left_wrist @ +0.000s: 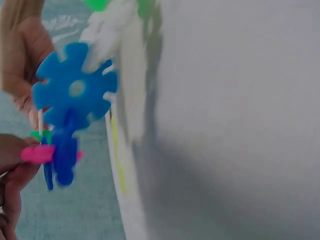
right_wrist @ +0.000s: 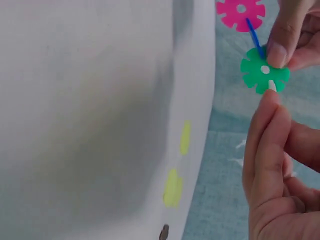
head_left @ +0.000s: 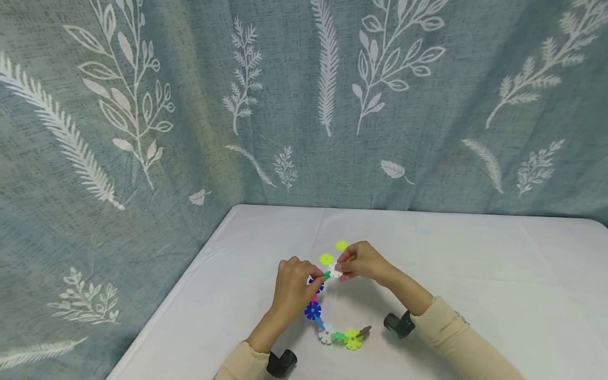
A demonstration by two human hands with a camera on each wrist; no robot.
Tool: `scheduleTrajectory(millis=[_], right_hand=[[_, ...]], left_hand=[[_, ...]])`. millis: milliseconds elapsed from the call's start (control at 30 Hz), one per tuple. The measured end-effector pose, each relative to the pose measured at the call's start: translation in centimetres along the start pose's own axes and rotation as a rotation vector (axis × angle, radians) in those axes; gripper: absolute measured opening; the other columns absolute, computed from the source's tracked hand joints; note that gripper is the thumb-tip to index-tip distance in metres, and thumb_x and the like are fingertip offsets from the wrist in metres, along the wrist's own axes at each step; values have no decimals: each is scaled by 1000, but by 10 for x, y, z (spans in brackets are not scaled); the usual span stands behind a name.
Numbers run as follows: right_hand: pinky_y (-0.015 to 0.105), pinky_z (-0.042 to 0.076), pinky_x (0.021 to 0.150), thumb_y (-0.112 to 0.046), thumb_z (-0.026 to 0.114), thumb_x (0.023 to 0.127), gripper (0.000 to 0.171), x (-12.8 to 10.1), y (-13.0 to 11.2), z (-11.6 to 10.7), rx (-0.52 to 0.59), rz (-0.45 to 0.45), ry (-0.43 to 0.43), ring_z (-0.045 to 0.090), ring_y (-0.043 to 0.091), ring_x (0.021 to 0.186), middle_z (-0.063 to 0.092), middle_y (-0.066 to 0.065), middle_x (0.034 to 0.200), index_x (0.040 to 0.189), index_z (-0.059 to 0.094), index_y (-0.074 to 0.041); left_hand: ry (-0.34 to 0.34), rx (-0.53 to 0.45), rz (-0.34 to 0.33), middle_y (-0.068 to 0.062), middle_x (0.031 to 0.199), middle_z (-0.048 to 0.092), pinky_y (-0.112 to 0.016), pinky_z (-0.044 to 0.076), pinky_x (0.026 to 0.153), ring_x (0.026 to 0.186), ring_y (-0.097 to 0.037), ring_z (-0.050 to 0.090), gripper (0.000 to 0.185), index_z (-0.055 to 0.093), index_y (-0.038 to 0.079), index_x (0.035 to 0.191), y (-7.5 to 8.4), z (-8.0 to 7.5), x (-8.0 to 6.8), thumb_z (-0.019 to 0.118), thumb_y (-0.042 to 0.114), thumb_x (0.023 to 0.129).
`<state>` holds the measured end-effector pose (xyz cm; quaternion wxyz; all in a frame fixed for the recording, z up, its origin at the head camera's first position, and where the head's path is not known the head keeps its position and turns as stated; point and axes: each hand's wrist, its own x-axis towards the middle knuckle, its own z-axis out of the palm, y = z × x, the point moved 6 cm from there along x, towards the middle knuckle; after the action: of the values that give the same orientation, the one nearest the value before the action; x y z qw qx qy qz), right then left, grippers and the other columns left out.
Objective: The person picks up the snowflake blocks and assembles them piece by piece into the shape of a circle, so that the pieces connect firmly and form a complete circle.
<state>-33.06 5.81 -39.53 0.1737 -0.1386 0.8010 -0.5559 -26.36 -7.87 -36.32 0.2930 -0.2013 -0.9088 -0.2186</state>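
Note:
My left hand (head_left: 291,287) pinches a green notched disc (right_wrist: 251,75) at the upper end of a chain of interlocked flower-shaped plastic discs. Between the fingertips of my right hand (head_left: 364,261) is a white notched disc (head_left: 334,271), its edge meeting the green one's rim. Lower in the chain come a dark blue disc (head_left: 312,311), a light blue disc (left_wrist: 56,97), another white disc (head_left: 325,335) and a yellow disc (head_left: 353,340). A brown disc (head_left: 365,331) ends it. A pink disc (right_wrist: 232,14) shows near the green one in the right wrist view.
Two loose yellow discs, a nearer one (head_left: 326,258) and a farther one (head_left: 341,245), lie just beyond the hands on the white-covered table (head_left: 499,295). A blue-green curtain (head_left: 294,105) with white leaf prints hangs behind and at the left.

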Motion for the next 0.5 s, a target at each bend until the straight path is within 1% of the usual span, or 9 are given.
scheduleTrajectory(millis=[100,167,200,233,300,367,500], right_hand=[[32,55,64,3,62,83,11,0,-3,3,-12,-32,3,64,11,56,64,13,72,88,59,11],[31,55,63,4,61,83,10,0,-3,5,-10,-53,0,64,11,56,63,13,72,88,59,12],[31,55,63,4,61,83,10,0,-3,5,-12,-65,-1,64,11,57,63,14,73,88,59,12],[31,55,63,4,61,83,10,0,-3,5,-15,-70,-1,64,11,57,63,13,73,89,59,12],[29,54,61,3,61,83,10,0,-2,4,-40,-87,-6,63,10,56,64,12,71,89,60,11],[28,53,58,1,61,84,11,1,-1,4,-67,-108,-29,63,10,57,65,12,70,90,61,10],[25,48,54,-2,59,86,12,2,-1,6,-110,-148,-110,66,16,61,68,14,70,93,62,7]], left_hand=[[43,21,22,4,66,67,-26,31,66,63,-10,48,9,71,13,68,3,1,-2,80,13,68],[42,22,12,4,66,66,-26,31,67,63,-10,48,9,70,13,68,4,3,-4,79,12,68],[31,20,1,4,66,67,-26,31,67,62,-10,48,9,70,13,69,4,3,-4,79,13,68],[11,14,-14,4,67,67,-26,30,66,62,-9,47,8,71,12,70,3,4,-4,79,14,69],[-54,-16,-40,4,67,68,-23,30,65,61,-7,47,7,72,12,71,1,5,-3,78,16,70],[-139,-99,-94,3,66,68,-19,32,60,57,-4,46,7,74,11,71,-4,6,1,76,18,72],[-270,-290,-210,-1,64,67,-17,35,49,52,-3,44,12,73,7,74,-19,9,11,69,16,80]])
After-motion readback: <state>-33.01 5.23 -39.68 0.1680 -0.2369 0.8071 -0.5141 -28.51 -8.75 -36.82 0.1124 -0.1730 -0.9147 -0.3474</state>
